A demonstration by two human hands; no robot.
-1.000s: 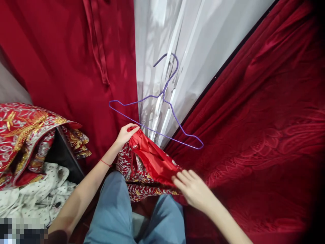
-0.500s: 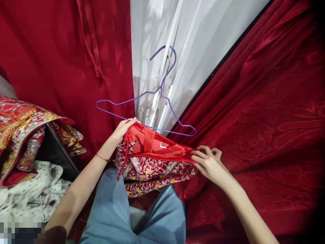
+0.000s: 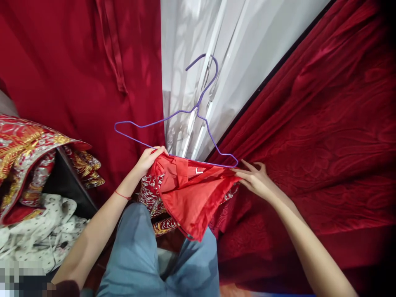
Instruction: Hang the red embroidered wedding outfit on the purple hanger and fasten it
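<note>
A purple wire hanger point(image 3: 177, 112) is held up in front of me, its hook pointing up. Along its bottom bar lies the waist edge of a red skirt point(image 3: 188, 192) with silver and gold embroidery outside and a plain red lining that faces me, a white tag near the top. My left hand point(image 3: 151, 160) is closed on the hanger bar and the skirt's left corner. At the right end, my right hand point(image 3: 254, 177) pinches the skirt's other corner just under the hanger's tip, some fingers stretched away.
On the left, an embroidered red and gold garment point(image 3: 27, 148) drapes over a dark chair-like edge, above a white dotted cloth point(image 3: 58, 222). A red curtain point(image 3: 77, 74), white drapes point(image 3: 253, 62) and patterned dark red fabric point(image 3: 324, 156) surround me.
The skirt's front has dropped open downward, so more plain lining shows. The waist edge now lies up against the hanger bar, and my right hand has risen slightly.
</note>
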